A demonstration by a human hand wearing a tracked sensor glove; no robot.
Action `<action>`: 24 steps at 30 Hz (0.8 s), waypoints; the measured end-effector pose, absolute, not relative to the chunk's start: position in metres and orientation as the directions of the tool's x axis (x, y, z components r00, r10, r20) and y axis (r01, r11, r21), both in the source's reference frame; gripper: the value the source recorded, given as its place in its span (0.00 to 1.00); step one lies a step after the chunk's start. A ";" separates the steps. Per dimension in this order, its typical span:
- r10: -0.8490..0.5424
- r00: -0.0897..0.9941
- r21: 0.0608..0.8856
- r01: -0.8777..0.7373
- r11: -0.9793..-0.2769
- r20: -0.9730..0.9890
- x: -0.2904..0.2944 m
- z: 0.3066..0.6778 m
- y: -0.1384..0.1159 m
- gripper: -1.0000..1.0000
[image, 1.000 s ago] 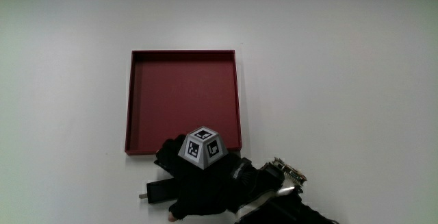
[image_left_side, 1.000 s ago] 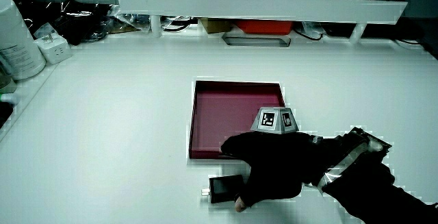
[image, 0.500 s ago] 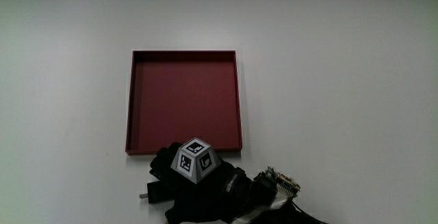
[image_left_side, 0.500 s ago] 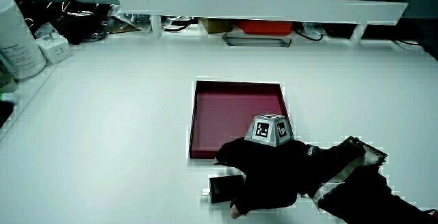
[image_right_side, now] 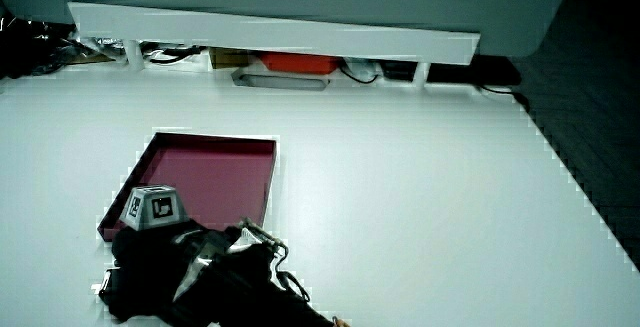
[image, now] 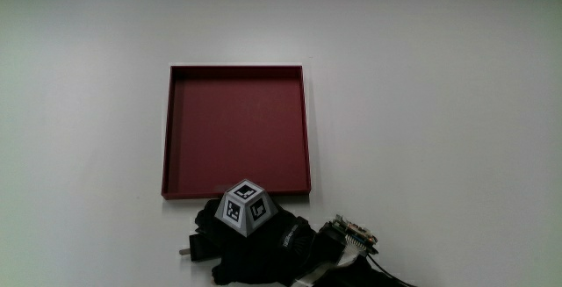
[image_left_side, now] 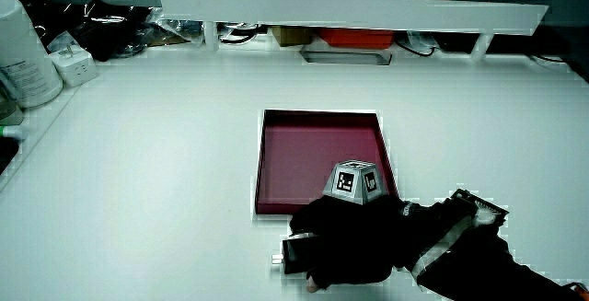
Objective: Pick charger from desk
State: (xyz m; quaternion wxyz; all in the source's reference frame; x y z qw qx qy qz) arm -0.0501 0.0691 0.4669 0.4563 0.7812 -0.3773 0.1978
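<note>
- Against the frame a second ago, the hand (image: 252, 248) has slid toward the person, so that its patterned cube (image: 245, 206) now sits just clear of the red tray (image: 235, 129)'s nearer rim instead of over it.
- The hand now covers more of the charger (image: 190, 249). In the main view only a short black end and its metal prong stick out from under the fingers, where earlier a longer piece showed.
- In a side view the hand (image_left_side: 352, 248) lies curled down around the charger (image_left_side: 293, 252), with the fingers over its top and the thumb tip on the side nearer to the person.
- The charger has not shifted: it lies flat on the white table (image: 439, 103), just nearer to the person than the tray's corner.
- The tray (image_left_side: 317, 152) has kept its place, and so have the white bottle (image_left_side: 23, 52) and the small white adapter (image_left_side: 74, 63) at the table's edge.
- The forearm (image_left_side: 469, 255) has drawn back with the hand and is cut off by the picture's edge in both side views.
- Most of the charger's body is hidden under the glove, so its full shape cannot be made out.
- How firmly the fingers press on the charger does not show.
- In a side view the hand (image_right_side: 150, 265) and its cube (image_right_side: 153, 207) block the charger almost wholly, and the tray (image_right_side: 205, 172)'s nearer corner is hidden by the cube.
- Under the low partition (image_left_side: 350, 8) lie cables and small items too cluttered to tell apart.
</note>
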 end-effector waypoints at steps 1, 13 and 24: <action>-0.403 0.638 0.556 -0.770 -0.313 0.656 -0.050 0.465 0.069 0.58; -0.432 0.654 0.533 -0.757 -0.379 0.621 -0.053 0.466 0.070 0.83; -0.438 0.625 0.495 -0.780 -0.383 0.646 -0.049 0.462 0.068 1.00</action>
